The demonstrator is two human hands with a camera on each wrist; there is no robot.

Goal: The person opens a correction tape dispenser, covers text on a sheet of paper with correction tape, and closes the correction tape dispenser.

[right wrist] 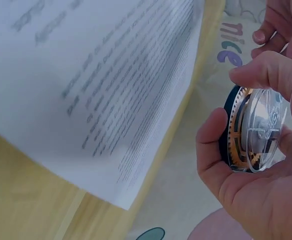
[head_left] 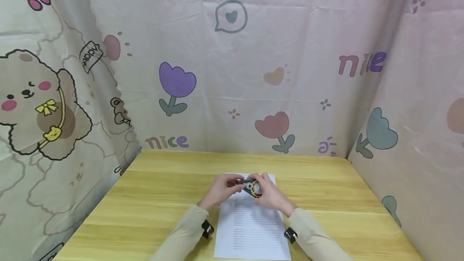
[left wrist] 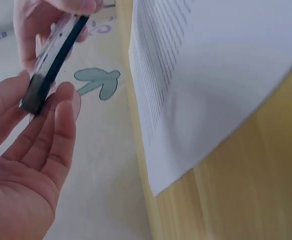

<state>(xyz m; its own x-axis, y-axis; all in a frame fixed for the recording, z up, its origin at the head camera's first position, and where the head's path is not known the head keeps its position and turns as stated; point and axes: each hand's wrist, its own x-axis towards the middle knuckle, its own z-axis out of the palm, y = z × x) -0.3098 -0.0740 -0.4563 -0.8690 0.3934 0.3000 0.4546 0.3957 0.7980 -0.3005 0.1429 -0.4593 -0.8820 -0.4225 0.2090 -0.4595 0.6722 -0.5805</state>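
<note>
A correction tape point(head_left: 253, 187) with a clear casing, dark edge and orange toothed wheel is held up over the printed sheet point(head_left: 250, 224). My right hand point(head_left: 271, 195) grips its round end; in the right wrist view the thumb and fingers curl about the casing point(right wrist: 265, 132). At the narrow dark end, my left hand point(head_left: 222, 190) has its thumb and fingertips on either side, pinching the tip point(left wrist: 34, 95) in the left wrist view. The left palm faces the camera there, fingers bent.
The paper lies lengthwise on a yellow wood-grain table point(head_left: 163, 196), under both forearms. Behind the table hangs a printed curtain point(head_left: 217, 71) with flowers and lettering, and more of it covers both sides. A dark wrist camera point(head_left: 208, 228) sits at the left cuff.
</note>
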